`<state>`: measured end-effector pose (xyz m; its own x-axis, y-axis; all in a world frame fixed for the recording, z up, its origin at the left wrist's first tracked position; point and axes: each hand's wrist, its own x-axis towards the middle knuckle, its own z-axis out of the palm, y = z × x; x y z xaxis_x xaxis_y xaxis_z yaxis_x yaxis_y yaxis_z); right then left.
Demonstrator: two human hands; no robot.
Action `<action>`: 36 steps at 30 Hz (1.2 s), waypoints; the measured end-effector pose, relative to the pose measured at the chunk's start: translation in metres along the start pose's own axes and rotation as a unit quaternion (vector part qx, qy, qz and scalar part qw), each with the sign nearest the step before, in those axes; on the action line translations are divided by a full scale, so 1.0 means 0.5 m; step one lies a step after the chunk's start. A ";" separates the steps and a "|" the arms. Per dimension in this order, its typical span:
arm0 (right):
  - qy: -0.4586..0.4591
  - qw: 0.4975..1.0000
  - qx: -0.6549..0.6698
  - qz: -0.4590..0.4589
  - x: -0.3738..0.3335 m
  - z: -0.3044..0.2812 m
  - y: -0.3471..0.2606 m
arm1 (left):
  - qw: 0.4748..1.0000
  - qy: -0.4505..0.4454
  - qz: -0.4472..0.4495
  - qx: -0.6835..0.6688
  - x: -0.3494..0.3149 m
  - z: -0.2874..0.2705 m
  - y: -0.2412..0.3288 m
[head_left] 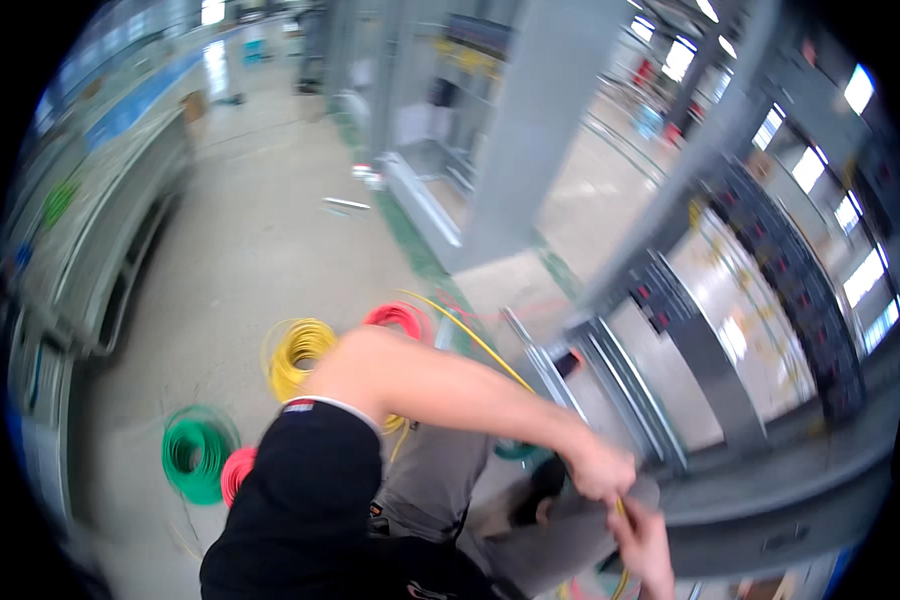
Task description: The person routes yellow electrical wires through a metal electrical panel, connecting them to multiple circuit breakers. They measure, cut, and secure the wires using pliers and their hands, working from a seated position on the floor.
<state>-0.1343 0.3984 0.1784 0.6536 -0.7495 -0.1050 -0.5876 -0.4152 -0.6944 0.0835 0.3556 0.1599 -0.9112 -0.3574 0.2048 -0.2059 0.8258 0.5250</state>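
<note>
Over my bent knee, both hands meet on a thin yellow wire [475,338]. My left hand [600,470] is closed in a fist at the wire, its arm reaching across my body. Just below it, my right hand [647,545] is closed with its fingers pinching the same wire. One length of the wire runs from the floor up toward my left forearm, and another hangs below my hands. Motion blur hides the finer finger positions.
Coils of yellow wire [298,352], green wire [194,458] and red wire [238,474] lie on the floor at left. A metal cabinet frame [635,395] with black components [660,292] stands close on the right. A grey workbench [110,265] lines the far left.
</note>
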 end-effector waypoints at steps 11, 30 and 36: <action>0.103 0.995 0.005 0.009 0.207 -0.151 0.046 | 0.964 0.172 -0.198 -0.032 -0.101 -0.203 -0.169; 0.089 0.986 0.024 0.137 0.760 -0.455 0.242 | 0.687 0.451 -0.479 0.307 0.028 -0.355 -0.561; 0.072 0.984 0.060 0.154 0.826 -0.454 0.286 | 0.692 0.416 -0.446 0.387 0.067 -0.375 -0.637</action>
<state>-0.0567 -0.0874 0.1974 0.3740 -0.8989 -0.2282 -0.6815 -0.0995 -0.7251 0.1856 -0.0012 0.1544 0.1545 -0.7370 0.6580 -0.9765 -0.0127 0.2150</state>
